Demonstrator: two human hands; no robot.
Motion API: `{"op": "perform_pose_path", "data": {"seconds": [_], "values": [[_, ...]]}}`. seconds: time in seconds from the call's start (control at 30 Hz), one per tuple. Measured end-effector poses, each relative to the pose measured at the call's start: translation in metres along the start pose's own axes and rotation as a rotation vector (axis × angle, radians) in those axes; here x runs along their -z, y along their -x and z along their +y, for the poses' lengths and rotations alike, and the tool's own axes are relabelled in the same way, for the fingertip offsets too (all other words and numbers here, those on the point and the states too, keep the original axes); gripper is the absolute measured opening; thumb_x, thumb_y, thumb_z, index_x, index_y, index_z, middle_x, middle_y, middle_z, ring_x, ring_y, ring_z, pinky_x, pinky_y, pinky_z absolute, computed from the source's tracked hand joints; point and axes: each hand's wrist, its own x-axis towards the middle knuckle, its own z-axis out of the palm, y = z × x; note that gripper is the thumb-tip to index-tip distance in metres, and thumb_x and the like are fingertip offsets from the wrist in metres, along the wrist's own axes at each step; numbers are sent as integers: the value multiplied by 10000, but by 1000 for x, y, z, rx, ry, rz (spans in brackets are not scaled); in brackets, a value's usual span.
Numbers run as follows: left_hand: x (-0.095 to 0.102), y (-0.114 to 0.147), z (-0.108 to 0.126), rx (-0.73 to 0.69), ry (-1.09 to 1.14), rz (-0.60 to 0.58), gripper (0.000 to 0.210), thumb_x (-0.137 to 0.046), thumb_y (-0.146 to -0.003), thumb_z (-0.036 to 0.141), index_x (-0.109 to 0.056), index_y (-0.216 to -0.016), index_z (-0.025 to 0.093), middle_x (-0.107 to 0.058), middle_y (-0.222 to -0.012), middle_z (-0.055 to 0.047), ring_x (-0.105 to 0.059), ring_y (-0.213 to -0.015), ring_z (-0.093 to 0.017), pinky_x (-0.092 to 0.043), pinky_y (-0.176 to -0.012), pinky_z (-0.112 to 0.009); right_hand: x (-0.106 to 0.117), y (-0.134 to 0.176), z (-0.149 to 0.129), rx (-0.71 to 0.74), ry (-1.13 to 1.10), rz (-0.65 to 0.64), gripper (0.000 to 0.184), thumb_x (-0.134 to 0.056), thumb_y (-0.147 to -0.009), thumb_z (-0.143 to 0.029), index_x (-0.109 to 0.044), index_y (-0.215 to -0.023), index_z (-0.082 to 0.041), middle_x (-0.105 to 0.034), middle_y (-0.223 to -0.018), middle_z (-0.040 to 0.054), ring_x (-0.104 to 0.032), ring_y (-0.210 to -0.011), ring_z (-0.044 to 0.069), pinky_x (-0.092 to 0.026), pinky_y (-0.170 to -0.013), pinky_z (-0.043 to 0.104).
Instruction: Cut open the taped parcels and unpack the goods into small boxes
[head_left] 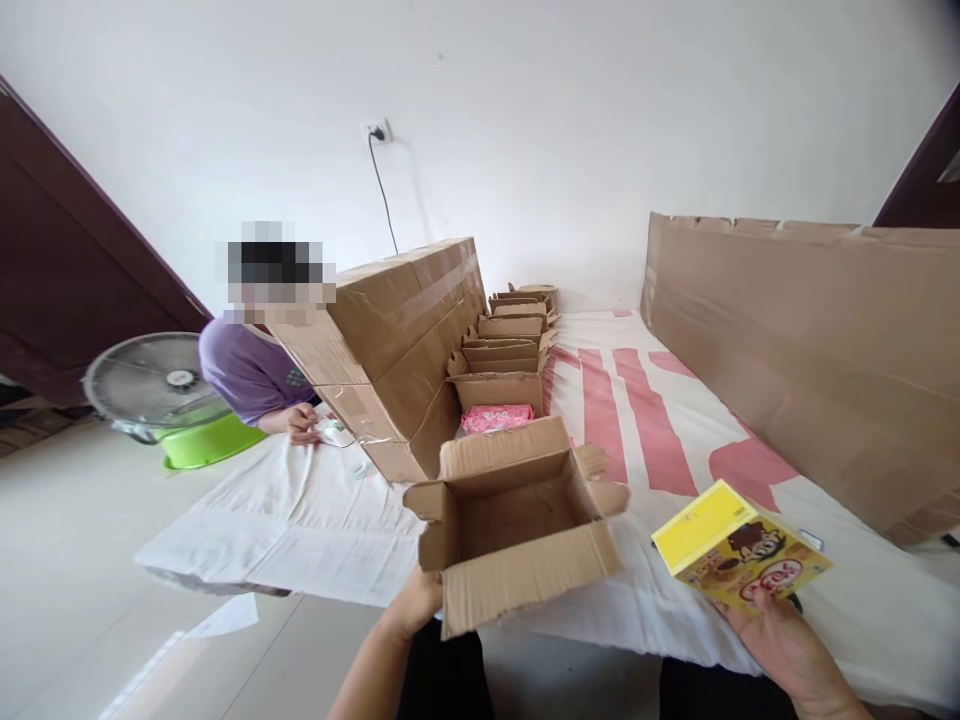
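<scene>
My left hand (418, 602) grips the open carton (525, 578) by its near left corner, at the counter's (315, 535) edge; I do best keeping it steady, flaps spread outward. My right hand (780, 640) grasps the yellow box (741, 552), right of the carton; a light hold should avoid denting it.

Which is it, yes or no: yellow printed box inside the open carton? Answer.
No, the right hand holds the yellow printed box outside the open carton.
</scene>
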Motion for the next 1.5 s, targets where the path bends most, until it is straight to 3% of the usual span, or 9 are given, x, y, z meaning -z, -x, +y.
{"op": "perform_pose_path", "data": {"seconds": [0.23,0.37,0.5,0.7,0.87,1.0,1.17,1.33,1.5], "values": [[4,-29,-12,-19,26,200,831,-543,-833,506,-159,-1503,201,-358,-1525,-172,-381,-1404,-317,-379,-1115,-505,1,1,2,37,-17,-12,679,-846,-643,-354,-600,-1275,-390,-715,-1227,58,-688,-1076,320,-570,-905,493],[-12,-23,-12,-82,-163,199,819,-612,-806,451,-229,-1476,177,-414,-1469,-186,-377,-1400,-333,-302,-1148,-557,7,-2,2,17,5,-18,710,-866,-608,-360,-608,-1270,-375,-713,-1229,88,-701,-1049,327,-568,-900,505],[-14,-21,-9,-103,-293,202,691,-550,-846,442,-294,-1424,163,-469,-1410,-184,-433,-1358,-326,-363,-1105,-562,7,-2,2,37,46,-43,676,-845,-641,-397,-601,-1271,-392,-697,-1262,81,-690,-1079,315,-563,-914,506],[-10,-22,-10,-57,-322,209,381,-558,-814,499,-518,-1038,193,-639,-1020,-114,-630,-1052,-333,-516,-893,-545,-3,4,1,50,81,-26,651,-846,-640,-398,-623,-1250,-347,-695,-1260,97,-677,-1100,313,-561,-923,484],[-12,-23,-12,-60,-309,222,371,-504,-844,474,-481,-1109,216,-631,-1117,-120,-601,-1128,-316,-485,-946,-548,-24,21,1,88,266,-48,644,-862,-627,-373,-641,-1228,-308,-708,-1229,111,-672,-1087,355,-541,-946,551],[-13,-24,-15,-56,-306,242,370,-519,-822,427,-464,-1120,215,-629,-1120,-126,-606,-1112,-313,-487,-936,-541,-58,29,14,56,513,-224,541,-875,-603,-427,-711,-1088,-251,-759,-1097,120,-690,-1038,371,-538,-944,542],[-11,-22,-12,-57,-317,280,214,-516,-805,330,-497,-993,229,-633,-997,-83,-624,-1011,-285,-510,-878,-489,-103,18,48,86,598,-510,555,-811,-702,-440,-630,-1182,-227,-739,-1145,118,-693,-1036,342,-567,-895,481],[-7,-20,-2,-105,-349,245,30,-534,-766,232,-538,-795,239,-633,-920,-54,-595,-954,-267,-501,-874,-444,-110,9,83,280,903,-474,493,-751,-755,-450,-600,-1151,-199,-736,-1108,137,-699,-990,326,-586,-838,458],[-8,-13,11,-174,-362,173,86,-509,-804,194,-579,-766,227,-653,-853,-65,-594,-919,-270,-500,-854,-445,-104,14,86,413,1066,-508,450,-724,-792,-391,-592,-1183,-211,-723,-1138,120,-683,-1048,299,-569,-885,410]]}}
